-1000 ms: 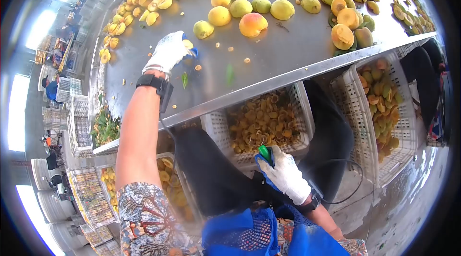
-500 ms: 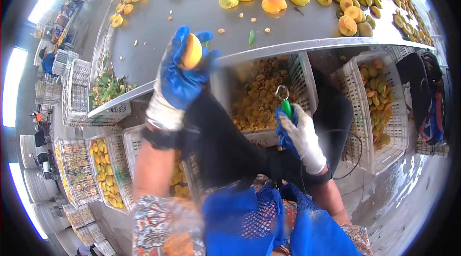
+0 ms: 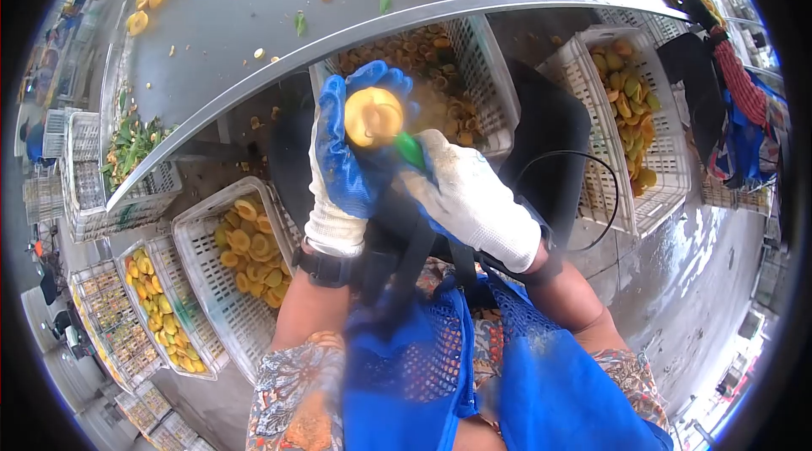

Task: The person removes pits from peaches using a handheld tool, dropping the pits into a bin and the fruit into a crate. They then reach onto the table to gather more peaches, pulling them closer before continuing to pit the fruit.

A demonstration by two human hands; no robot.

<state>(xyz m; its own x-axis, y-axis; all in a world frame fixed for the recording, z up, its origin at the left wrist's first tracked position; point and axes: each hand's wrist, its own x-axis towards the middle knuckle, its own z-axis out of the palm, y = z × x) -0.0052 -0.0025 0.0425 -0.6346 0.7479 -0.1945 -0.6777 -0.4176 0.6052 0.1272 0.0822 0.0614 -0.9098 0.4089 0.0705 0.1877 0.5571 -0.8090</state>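
Note:
A yellow-orange fruit half point(image 3: 372, 117) rests in my left hand point(image 3: 342, 155), whose blue-and-white glove cups it with curled fingers, cut face up. My right hand point(image 3: 474, 197), in a matching glove, is wrapped round the green handle point(image 3: 409, 150) of a small tool. The tool's far end is against the fruit and too blurred to make out. Both hands are close together over my lap. Behind them a crate point(image 3: 499, 96) holds fruit pieces.
A metal table point(image 3: 245, 19) bearing fruit crosses the top, its edge beyond my hands. Fruit crates stand at left point(image 3: 199, 235) and right point(image 3: 622, 214). A dark cable point(image 3: 616, 189) loops by my right arm. Part of a person point(image 3: 744, 96) shows at far right.
My left hand has come down from the table's edge with the fruit. My right hand has moved up and left, bringing the tool to the fruit. The view has shifted.

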